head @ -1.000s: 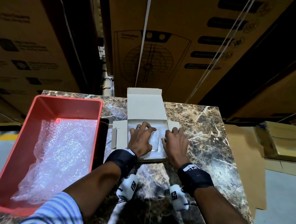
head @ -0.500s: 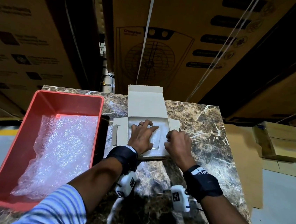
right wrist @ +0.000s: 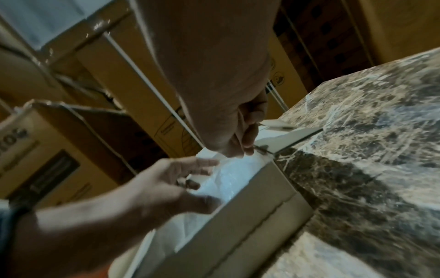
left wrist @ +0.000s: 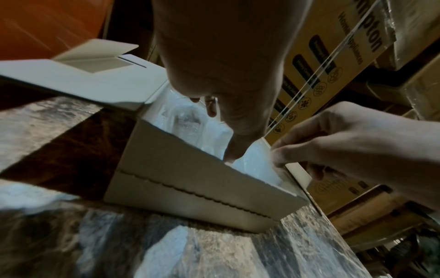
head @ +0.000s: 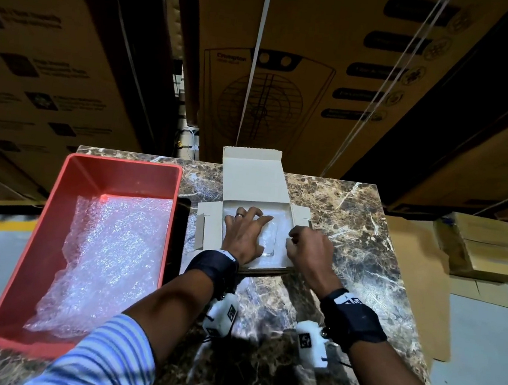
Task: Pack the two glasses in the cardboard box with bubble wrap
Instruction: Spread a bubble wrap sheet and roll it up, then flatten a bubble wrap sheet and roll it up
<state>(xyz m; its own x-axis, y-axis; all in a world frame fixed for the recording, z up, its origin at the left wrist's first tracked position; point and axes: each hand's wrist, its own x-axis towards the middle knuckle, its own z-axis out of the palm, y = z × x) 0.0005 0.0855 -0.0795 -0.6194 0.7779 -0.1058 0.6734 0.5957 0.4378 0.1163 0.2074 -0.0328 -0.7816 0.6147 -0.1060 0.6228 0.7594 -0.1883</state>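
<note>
Cardboard box (head: 257,177) sits at the table's (head: 351,234) twelve-o'clock edge, lid flap laid back toward twelve; its long axis runs six to twelve. Bubble wrap (head: 268,241) fills the well; the glasses beneath cannot be made out. Left hand (head: 243,233) lies flat, fingers spread, pressing the wrap down. Right hand (head: 309,250), fingers curled, pinches the box's three-o'clock wall. Best, I judge, to keep gentle, even pressure while tucking wrap inside that wall before folding flaps. More wrap lies in the red bin (head: 36,251) at nine.

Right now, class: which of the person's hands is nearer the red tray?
Left. The left hand presses the bubble wrap inside the box, nearer the red tray; the right hand is at the box's far-side flap.
</note>
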